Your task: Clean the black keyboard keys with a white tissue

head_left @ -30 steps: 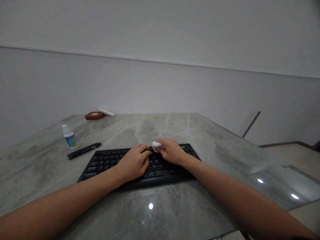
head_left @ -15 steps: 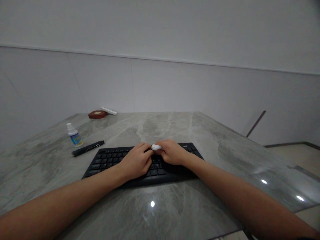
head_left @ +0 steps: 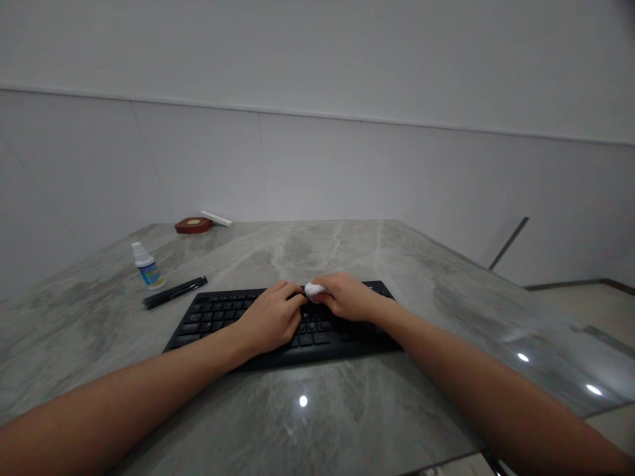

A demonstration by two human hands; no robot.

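A black keyboard (head_left: 215,317) lies across the grey marbled table in front of me. My left hand (head_left: 274,318) is over its middle, fingers bent down at the far edge and thumb close beside them, holding the keyboard. The fingertips are partly hidden. A crumpled white tissue (head_left: 313,289) is pinched in my right hand (head_left: 347,296), which is closed above the right half of the keys. The tissue is just right of my left fingers, at the keyboard's back part.
Left of the keyboard are a black pen-like object (head_left: 175,292) and a small white spray bottle (head_left: 147,267) with a blue label. A reddish-brown case (head_left: 193,225) and a white flat piece (head_left: 216,218) sit at the back, near the wall (head_left: 317,165).
My right hand has shifted slightly to the right and away from me with the tissue, opening a small gap from my left fingers. My left hand has stayed nearly in place.
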